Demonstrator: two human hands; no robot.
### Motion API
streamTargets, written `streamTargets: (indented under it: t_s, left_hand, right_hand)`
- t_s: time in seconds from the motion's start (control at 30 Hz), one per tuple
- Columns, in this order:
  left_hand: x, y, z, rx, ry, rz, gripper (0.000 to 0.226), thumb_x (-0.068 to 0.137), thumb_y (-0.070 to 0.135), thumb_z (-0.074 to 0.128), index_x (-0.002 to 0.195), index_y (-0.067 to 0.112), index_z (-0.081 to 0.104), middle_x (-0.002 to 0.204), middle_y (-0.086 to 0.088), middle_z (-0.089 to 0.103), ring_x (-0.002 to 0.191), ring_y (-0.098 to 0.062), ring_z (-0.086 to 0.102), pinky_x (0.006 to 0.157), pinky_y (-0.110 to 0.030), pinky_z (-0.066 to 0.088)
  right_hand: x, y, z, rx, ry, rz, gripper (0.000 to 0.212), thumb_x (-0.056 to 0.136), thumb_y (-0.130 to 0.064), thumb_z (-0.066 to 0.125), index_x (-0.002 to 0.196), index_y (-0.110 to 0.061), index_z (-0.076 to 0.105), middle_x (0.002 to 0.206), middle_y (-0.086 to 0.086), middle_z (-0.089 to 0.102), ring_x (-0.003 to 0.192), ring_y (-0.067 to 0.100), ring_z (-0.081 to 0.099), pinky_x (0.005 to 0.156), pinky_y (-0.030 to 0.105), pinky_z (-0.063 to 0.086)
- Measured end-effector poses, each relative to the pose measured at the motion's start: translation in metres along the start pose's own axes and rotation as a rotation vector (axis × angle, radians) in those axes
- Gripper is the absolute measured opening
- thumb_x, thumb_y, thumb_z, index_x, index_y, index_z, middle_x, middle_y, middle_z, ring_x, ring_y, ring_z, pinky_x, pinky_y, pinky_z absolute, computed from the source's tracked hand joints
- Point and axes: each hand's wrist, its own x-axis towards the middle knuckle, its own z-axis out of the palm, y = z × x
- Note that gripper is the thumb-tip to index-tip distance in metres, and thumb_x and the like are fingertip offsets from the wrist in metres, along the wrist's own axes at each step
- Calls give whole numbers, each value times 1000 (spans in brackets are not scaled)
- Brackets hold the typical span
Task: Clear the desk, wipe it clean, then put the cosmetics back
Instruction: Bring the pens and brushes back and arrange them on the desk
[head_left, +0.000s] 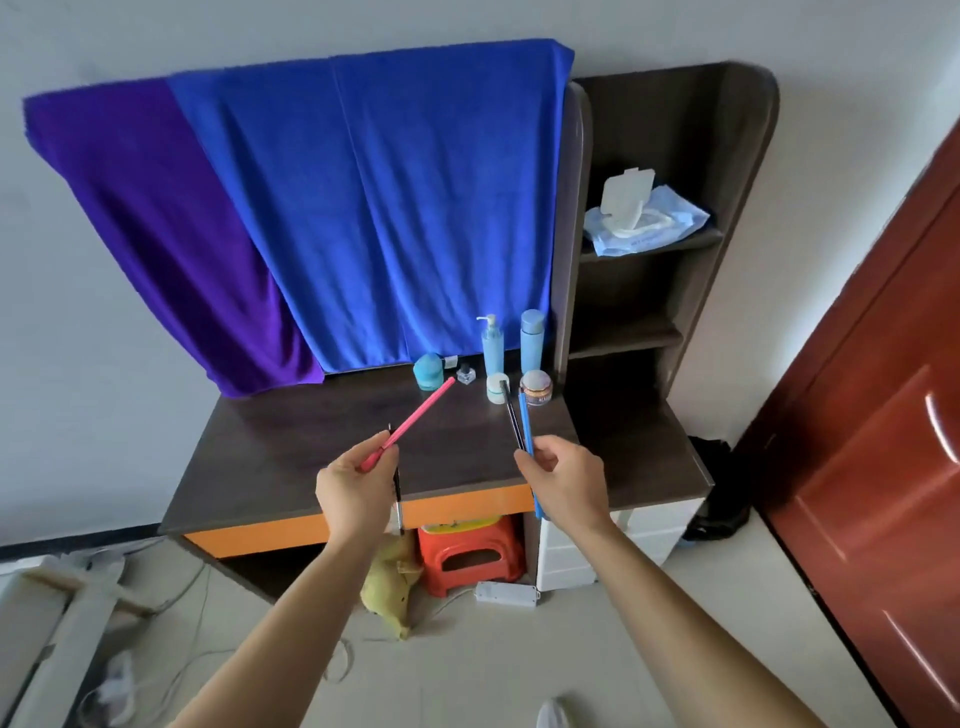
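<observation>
Step looks like putting cosmetics back: desk (311, 441) front is bare, bottles and jars already lined at the back.

Left hand (353, 488) is pinched on a pink pencil (415, 418), which runs up and right from the fingertips toward the teal jar (429, 371). A thin dark pencil (397, 493) is also in that hand, hanging down past the fingers over the desk edge.

Right hand (563, 480) has fingers curled tight on a blue pencil (525, 426) and a black pencil (511, 418), tips pointing up from the fingers toward the white jar (497, 388) and gold jar (536, 387). The blue one's tail sticks out below the palm.

Both forearms are stretched forward, hands raised above the desk front, not touching it.

Next move probably calls for lowering the pencils flat ahead of the fingers, near the jars, without knocking the pump bottle (491, 345), the blue bottle (532, 340) or the small glass bottle (466, 374).
</observation>
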Motion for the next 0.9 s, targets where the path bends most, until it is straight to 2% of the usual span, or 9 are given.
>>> streamTargets:
  t_s: [0.07, 0.23, 0.33, 0.4, 0.63, 0.7, 0.8, 0.83, 0.9]
  left_hand:
    - [37, 5, 18, -6, 24, -21, 18, 82, 20, 75, 96, 31, 79, 64, 10, 69, 58, -8, 56, 74, -33, 55]
    - [109, -7, 36, 33, 35, -59, 17, 82, 23, 73, 95, 31, 79, 64, 14, 69, 54, 2, 55, 64, -17, 46]
    - [155, -25, 40, 46, 28, -118, 18, 81, 21, 73, 96, 30, 80, 67, 13, 71, 61, 1, 60, 68, -19, 47]
    - [188, -41, 44, 47, 7, -175, 19, 82, 20, 72, 95, 30, 80, 70, 8, 72, 67, -8, 63, 74, -25, 52]
    - [276, -111, 72, 133, -114, -341, 13, 83, 23, 71, 88, 31, 80, 65, 8, 70, 66, -16, 65, 74, -30, 55]
    - [289, -126, 82, 142, -122, -411, 17, 81, 22, 71, 76, 37, 77, 65, 8, 69, 63, -19, 62, 77, -35, 56]
    - [301, -143, 97, 137, -71, -539, 33, 75, 19, 69, 54, 45, 69, 62, 2, 62, 60, -21, 54, 75, -41, 59]
    - [304, -149, 102, 118, -37, -577, 34, 75, 16, 70, 56, 44, 71, 65, 0, 64, 62, -22, 58, 78, -44, 60]
    - [310, -158, 112, 93, 35, -648, 21, 77, 13, 73, 79, 33, 80, 76, -1, 73, 74, -24, 70, 82, -44, 60]
  right_hand:
    - [40, -4, 10, -10, -25, 1, 19, 90, -39, 68, 100, -24, 75, 80, -15, 70, 76, 1, 65, 68, 23, 54]
    - [112, -19, 50, -40, -103, 13, 13, 89, -40, 68, 94, -29, 73, 72, -20, 66, 69, -4, 63, 55, 8, 43]
    - [147, -23, 86, -73, -139, 55, 14, 88, -40, 69, 90, -26, 73, 72, -15, 67, 71, 3, 64, 64, 21, 49]
    - [166, -23, 111, -103, -162, 100, 12, 87, -37, 70, 83, -26, 70, 70, -13, 66, 72, 8, 64, 67, 26, 47]
    - [198, -9, 183, -223, -175, 300, 21, 85, -36, 70, 69, -28, 60, 58, -15, 58, 61, 7, 56, 58, 21, 38]
    - [203, -1, 198, -238, -196, 365, 16, 86, -36, 70, 73, -27, 64, 61, -15, 61, 64, 7, 59, 57, 18, 38]
    - [210, 10, 215, -248, -236, 445, 14, 86, -36, 70, 88, -23, 73, 75, -12, 68, 75, 10, 64, 67, 23, 45]
    - [214, 14, 220, -250, -252, 464, 15, 86, -35, 70, 89, -21, 74, 78, -10, 70, 76, 11, 66, 69, 24, 47]
    - [226, 23, 230, -253, -285, 489, 16, 86, -35, 70, 89, -20, 74, 77, -10, 70, 77, 11, 67, 69, 25, 49]
